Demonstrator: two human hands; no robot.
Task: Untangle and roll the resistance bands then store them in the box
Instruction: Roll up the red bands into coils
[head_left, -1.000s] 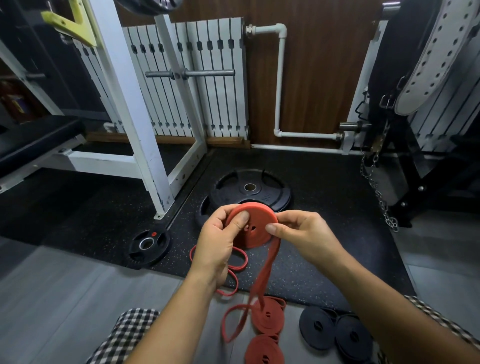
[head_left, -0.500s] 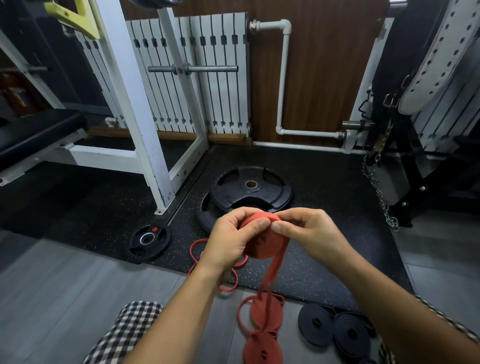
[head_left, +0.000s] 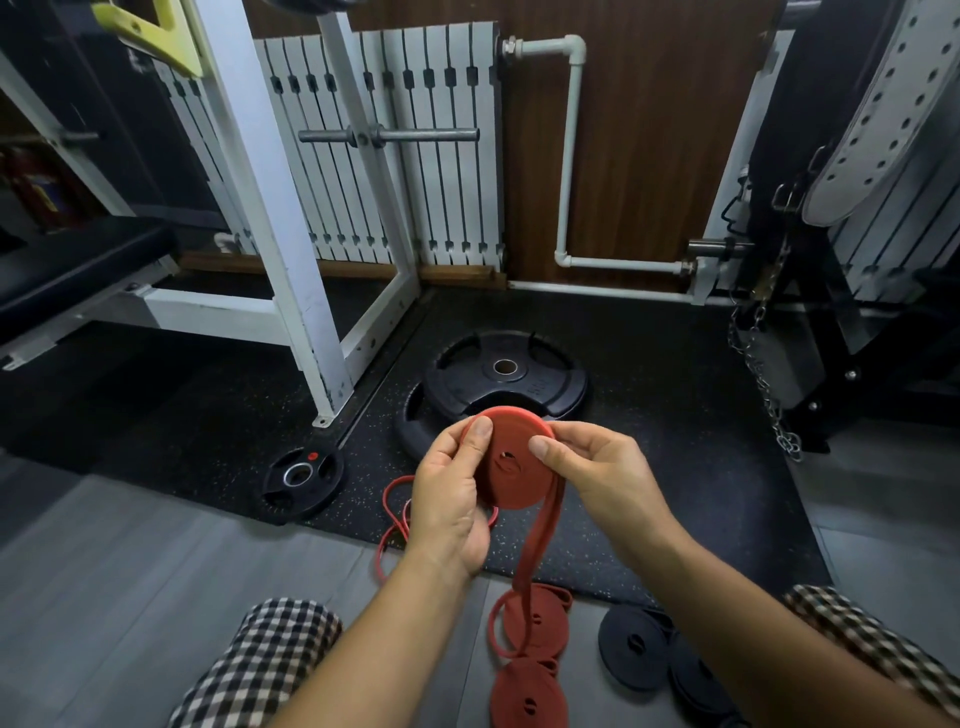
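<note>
Both hands hold a partly rolled red resistance band in front of me, above the floor mat. My left hand grips the roll's left edge with its thumb on the face. My right hand pinches the right edge. The band's loose tail hangs down to the floor. Two finished red rolls lie on the grey floor below. Two black rolled bands lie to their right. A thin red band lies loose behind my left hand. No box is in view.
Two stacked black weight plates lie on the speckled mat beyond my hands, and a small plate sits to the left. A white rack frame stands at the left. A chain hangs at the right. My checkered knees are at the bottom.
The roll turned in my hands, tipping from face-on to edge-on and back. The hanging tail has shortened and its end loop has risen off the floor a little.
</note>
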